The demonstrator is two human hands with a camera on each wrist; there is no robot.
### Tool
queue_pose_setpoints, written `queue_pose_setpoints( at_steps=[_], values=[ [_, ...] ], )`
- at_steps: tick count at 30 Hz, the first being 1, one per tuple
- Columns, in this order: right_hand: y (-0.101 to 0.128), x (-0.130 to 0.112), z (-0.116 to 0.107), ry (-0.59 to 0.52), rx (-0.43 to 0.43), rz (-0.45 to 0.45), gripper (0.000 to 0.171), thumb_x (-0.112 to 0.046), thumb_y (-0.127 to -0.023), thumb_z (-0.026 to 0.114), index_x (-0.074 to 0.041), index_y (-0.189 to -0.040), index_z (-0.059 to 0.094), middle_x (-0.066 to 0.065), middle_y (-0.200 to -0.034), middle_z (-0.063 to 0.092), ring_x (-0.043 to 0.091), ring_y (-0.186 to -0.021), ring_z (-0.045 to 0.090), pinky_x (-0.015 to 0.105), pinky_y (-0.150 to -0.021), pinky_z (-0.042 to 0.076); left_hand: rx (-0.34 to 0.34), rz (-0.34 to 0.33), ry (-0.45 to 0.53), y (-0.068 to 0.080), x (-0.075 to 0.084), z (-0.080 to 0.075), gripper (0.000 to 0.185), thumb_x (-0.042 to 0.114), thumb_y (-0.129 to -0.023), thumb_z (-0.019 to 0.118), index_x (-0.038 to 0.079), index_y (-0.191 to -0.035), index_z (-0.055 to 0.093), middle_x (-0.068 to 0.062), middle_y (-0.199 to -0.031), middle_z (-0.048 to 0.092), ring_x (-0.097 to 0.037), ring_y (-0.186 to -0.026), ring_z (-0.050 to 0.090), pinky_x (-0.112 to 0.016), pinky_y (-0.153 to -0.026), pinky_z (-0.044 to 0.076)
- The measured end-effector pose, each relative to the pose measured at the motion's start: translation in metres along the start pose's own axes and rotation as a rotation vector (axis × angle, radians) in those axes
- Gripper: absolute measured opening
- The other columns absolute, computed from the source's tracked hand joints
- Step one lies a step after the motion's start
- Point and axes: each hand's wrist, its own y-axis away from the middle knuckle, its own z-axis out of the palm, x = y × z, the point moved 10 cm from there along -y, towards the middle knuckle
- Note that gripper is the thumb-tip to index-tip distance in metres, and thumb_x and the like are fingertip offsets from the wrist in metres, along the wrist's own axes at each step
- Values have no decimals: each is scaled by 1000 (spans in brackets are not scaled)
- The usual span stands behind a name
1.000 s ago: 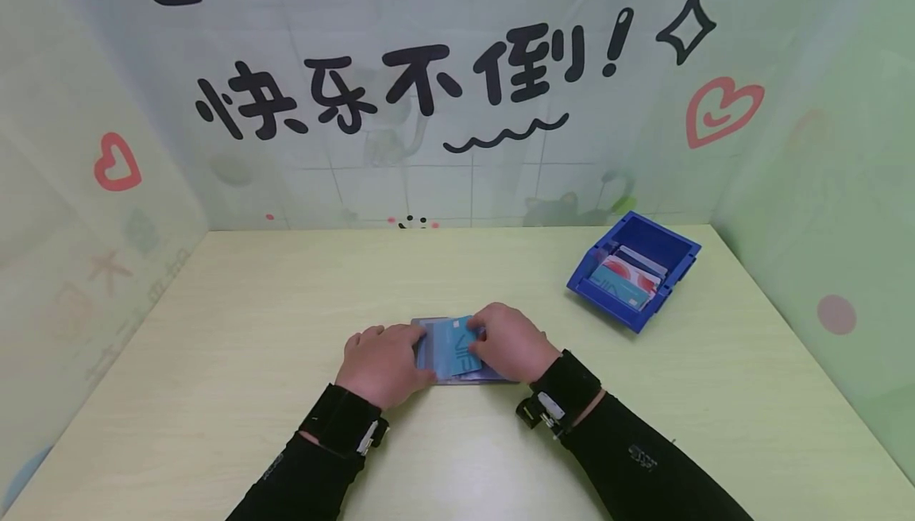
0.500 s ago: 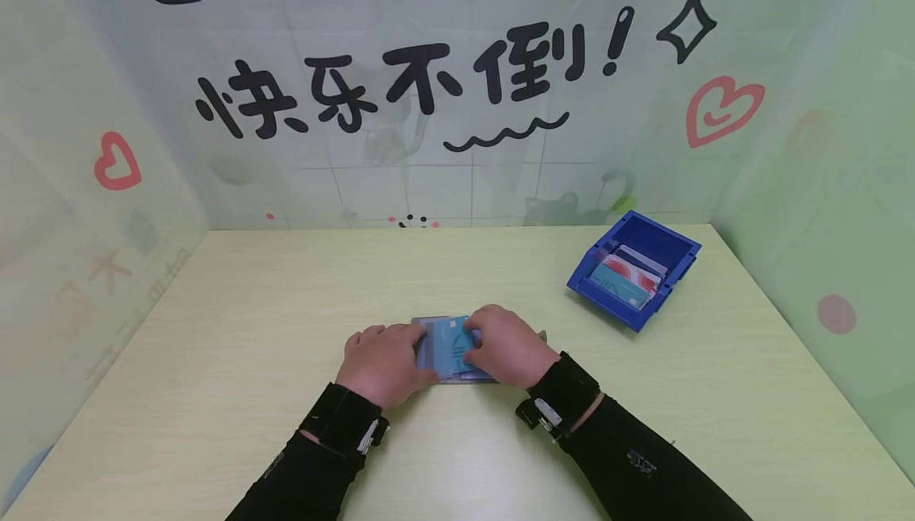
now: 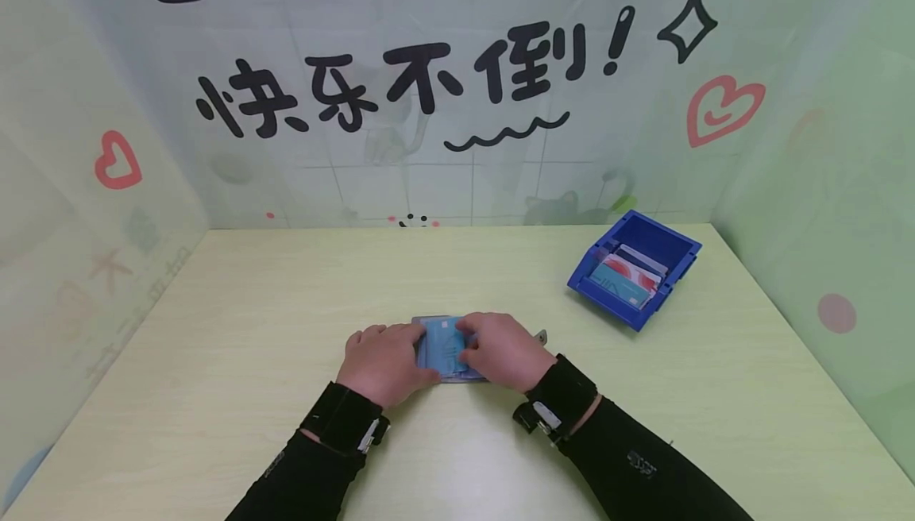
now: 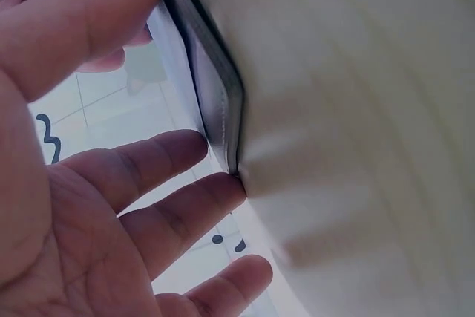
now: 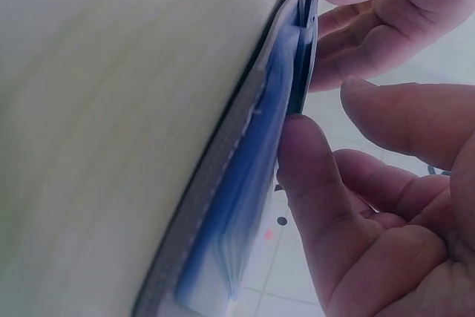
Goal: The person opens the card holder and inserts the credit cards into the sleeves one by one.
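Observation:
A card holder (image 3: 468, 376) with clear plastic sleeves lies spread on the table between both hands. My left hand (image 3: 382, 362) holds its left end, thumb at the near edge and fingers at the far edge. In the left wrist view, fingertips (image 4: 230, 183) touch the rim of the holder. My right hand (image 3: 503, 350) has thumb and curled forefinger at the right edge of a light blue card (image 3: 446, 346), which lies mostly in a sleeve. Beside the thumb (image 5: 300, 146), the right wrist view shows the stitched edge and bulging blue sleeves. The right hand hides the holder's right part.
A blue plastic box (image 3: 604, 306) with several cards (image 3: 625, 279) in it stands at the back right of the pale wooden table (image 3: 286, 283). A small metal snap (image 3: 541, 337) shows past the right hand. Printed fabric walls (image 3: 372, 187) enclose the table.
My right hand has moved left with the blue card, which has slid further into the sleeve. The metal snap has come into sight. My left hand stays in place.

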Motion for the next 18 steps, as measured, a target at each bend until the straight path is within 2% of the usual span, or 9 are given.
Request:
queue_pose_setpoints(
  at_steps=[9, 18],
  values=[
    [0, -1, 4, -16, -15, 1, 47, -12, -99, 72, 0, -144, 62, 15, -141, 69, 23, -114, 70, 44, -102, 58, -4, -7, 5, 0, 0, 0, 65, 49, -85, 84, 14, -137, 66, -9, -134, 72, -42, -123, 60, -67, -108, 40],
    [2, -4, 5, -20, -25, -10, 48, -12, -99, 73, 0, -144, 61, 15, -140, 69, 21, -111, 70, 40, -97, 59, -7, -15, 10, 0, -1, 0, 65, 48, -86, 84, 13, -138, 66, -10, -132, 73, -41, -121, 61, -68, -109, 40]
  ],
)
